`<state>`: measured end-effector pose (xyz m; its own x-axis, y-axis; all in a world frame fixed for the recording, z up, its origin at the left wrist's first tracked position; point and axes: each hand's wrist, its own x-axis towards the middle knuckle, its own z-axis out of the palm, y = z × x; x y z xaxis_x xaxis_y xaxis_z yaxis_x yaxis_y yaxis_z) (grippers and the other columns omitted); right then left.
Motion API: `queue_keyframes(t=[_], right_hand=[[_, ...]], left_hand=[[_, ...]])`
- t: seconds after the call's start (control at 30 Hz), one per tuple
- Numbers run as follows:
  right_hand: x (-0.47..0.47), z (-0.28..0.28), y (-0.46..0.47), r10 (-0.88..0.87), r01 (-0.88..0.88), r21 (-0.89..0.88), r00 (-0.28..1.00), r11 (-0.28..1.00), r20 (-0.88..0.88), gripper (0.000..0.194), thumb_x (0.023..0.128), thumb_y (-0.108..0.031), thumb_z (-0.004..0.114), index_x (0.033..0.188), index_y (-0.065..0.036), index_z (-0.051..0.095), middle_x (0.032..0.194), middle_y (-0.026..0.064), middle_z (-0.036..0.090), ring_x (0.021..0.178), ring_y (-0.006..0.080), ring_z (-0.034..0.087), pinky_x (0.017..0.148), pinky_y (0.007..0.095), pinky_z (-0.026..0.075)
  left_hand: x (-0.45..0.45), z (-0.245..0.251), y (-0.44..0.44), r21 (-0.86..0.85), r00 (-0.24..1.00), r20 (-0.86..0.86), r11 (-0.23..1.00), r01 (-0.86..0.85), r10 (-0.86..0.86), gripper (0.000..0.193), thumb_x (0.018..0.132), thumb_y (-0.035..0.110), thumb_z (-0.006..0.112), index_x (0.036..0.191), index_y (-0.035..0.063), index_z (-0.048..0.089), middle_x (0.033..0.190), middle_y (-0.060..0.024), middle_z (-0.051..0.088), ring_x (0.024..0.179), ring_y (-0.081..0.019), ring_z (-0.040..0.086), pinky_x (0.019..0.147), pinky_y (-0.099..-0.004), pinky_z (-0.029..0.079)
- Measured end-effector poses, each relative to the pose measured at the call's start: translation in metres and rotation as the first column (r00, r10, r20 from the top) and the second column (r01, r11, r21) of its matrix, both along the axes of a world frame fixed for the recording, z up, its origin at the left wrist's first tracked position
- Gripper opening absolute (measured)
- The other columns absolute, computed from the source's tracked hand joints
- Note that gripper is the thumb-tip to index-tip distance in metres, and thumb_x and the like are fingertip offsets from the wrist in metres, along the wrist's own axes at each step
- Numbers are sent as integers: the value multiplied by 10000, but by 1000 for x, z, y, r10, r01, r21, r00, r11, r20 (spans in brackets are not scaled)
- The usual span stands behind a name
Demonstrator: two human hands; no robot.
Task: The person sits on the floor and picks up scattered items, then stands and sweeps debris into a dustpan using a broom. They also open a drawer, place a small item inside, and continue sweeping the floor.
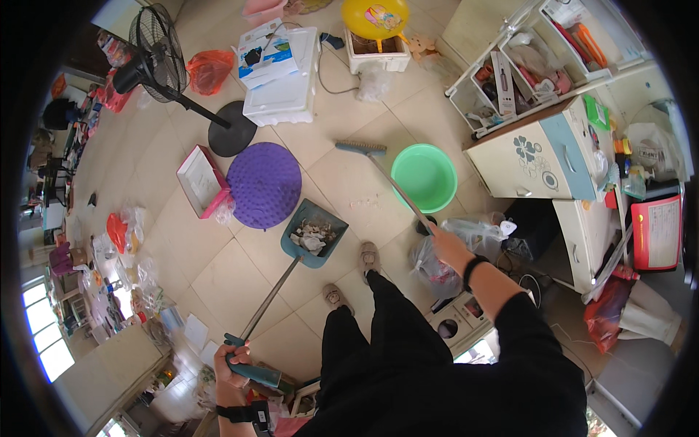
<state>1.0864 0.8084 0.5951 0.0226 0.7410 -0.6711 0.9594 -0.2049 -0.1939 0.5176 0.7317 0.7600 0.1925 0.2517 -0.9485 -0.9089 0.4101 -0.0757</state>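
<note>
My left hand (pixel 232 365) grips the teal handle of a long-handled dustpan (pixel 334 246). Its pan rests on the floor tiles, holding grey dust, crumpled tissue and small scraps (pixel 313 238). In my right hand (pixel 452 251) is the pole of a broom (pixel 401 192). The blue broom head (pixel 357 147) lies on the floor beyond the pan, its bristles facing away from me. Between pan and broom, a few small crumbs (pixel 366 203) are scattered on the tiles. The broom pole passes along the left rim of a green plastic basin (pixel 425 179).
A purple round stool (pixel 264 184) and a pink-edged box (pixel 202 183) stand left of the pan. Farther off are a fan (pixel 232 131), a white foam box (pixel 281 101) and a yellow balloon (pixel 375 16). Plastic bags (pixel 437 267) and a drawer cabinet (pixel 529 155) are at right.
</note>
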Motion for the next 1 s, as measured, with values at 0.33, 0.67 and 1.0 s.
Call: queue_keyframes(t=[0.33,0.67,1.0], right_hand=[[-108,-46,-155,-329,301,-261,941,917,-73,421,916,-159,399,1315,-52,319,800,258,617,743,429,607,664,507,491],[-147,21,-234,-248,267,136,958,954,-147,367,891,-191,440,1242,-86,423,792,248,613,741,436,593,689,523,466],[-134,-33,-77,127,-126,-14,988,992,90,469,845,-92,496,1302,-151,408,829,157,642,790,345,628,639,460,500]], left_hand=[[-55,-12,-26,14,992,-20,992,126,-126,303,765,72,457,981,-136,412,649,-45,438,417,-83,426,444,-193,423],[-119,-31,-55,36,971,24,971,235,-236,228,760,60,470,910,-109,434,619,-39,440,413,-69,412,453,-190,416],[-127,-36,-87,-1,983,-28,984,179,-179,217,763,71,475,893,-101,445,627,-36,438,418,-65,408,440,-183,398]])
